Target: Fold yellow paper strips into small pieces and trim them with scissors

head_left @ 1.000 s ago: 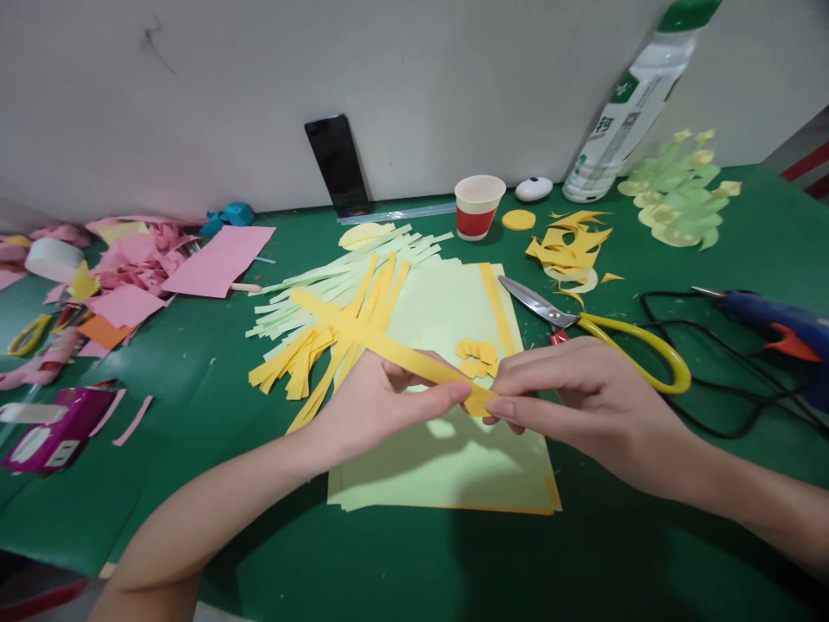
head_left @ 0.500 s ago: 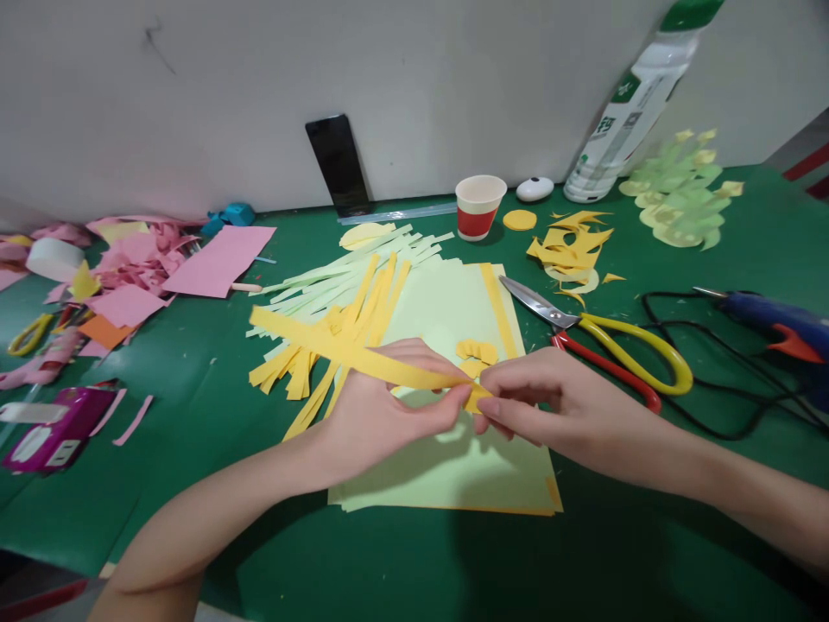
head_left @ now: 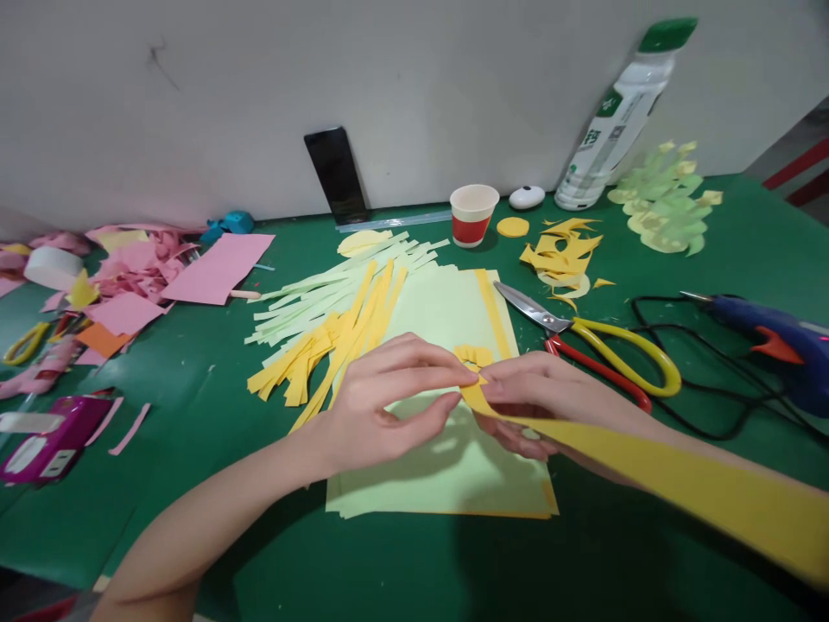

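A long yellow paper strip [head_left: 583, 436] runs from my fingertips across my right forearm toward the lower right. My right hand [head_left: 537, 393] pinches it near its folded end. My left hand [head_left: 395, 393] has its index fingertip pressed on the same end, with the thumb close beside it. Just behind the fingertips, a small pleated yellow paper piece [head_left: 472, 355] lies on a stack of pale green paper [head_left: 440, 484]. More yellow strips [head_left: 359, 320] and pale green strips [head_left: 304, 298] are heaped left of the stack.
Right of the stack lie scissors [head_left: 596, 345] and a corded blue glue gun [head_left: 770, 333]. A paper cup [head_left: 472, 216], phone [head_left: 337, 177], bottle [head_left: 615, 121] and yellow scraps [head_left: 566, 250] line the back. Pink paper [head_left: 220, 268] and a magenta device [head_left: 55, 436] are at left.
The strip's long free end has swung from the left, over my left hand, to the lower right across my right forearm. My left fingers have shifted onto the folded end.
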The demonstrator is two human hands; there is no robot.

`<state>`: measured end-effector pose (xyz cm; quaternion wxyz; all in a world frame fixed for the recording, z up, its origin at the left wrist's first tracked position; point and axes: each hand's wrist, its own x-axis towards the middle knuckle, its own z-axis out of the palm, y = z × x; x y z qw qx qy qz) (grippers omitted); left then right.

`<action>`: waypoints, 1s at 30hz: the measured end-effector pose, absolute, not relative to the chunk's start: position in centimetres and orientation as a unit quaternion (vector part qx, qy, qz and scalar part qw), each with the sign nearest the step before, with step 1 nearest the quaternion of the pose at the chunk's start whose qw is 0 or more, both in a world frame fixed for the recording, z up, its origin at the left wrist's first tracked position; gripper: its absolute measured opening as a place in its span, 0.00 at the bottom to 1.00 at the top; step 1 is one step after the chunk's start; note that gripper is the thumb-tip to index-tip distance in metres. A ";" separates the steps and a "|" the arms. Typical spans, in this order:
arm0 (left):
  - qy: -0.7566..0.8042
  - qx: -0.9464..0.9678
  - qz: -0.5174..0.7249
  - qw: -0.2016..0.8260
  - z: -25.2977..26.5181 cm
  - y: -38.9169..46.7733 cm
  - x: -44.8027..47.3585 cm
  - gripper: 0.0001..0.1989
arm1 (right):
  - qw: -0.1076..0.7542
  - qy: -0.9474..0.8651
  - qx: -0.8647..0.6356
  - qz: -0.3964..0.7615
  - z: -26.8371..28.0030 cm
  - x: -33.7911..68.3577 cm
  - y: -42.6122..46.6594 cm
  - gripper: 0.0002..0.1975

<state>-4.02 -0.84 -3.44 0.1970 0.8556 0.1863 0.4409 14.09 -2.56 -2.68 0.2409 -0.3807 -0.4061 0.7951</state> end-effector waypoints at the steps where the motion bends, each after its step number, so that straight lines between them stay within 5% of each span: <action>1: 0.188 0.854 0.439 0.204 -3.5 -0.8 -4.0 0.08 | 0.246 -0.386 -0.370 0.808 -2.8 14.2 -2.5 0.11; 13: 0.219 0.801 0.435 0.349 -4.0 -0.9 -4.3 0.09 | 0.194 -0.367 -0.332 0.847 -3.1 14.0 -2.6 0.14; 22: 0.410 0.649 0.368 0.525 -2.4 -1.7 -3.6 0.03 | 0.268 -0.719 -0.412 0.491 -2.1 14.8 -2.5 0.07; 30: 0.403 0.612 0.392 0.556 -1.9 -2.3 -3.4 0.09 | 0.273 -0.796 -0.378 0.386 -1.7 15.0 -2.8 0.08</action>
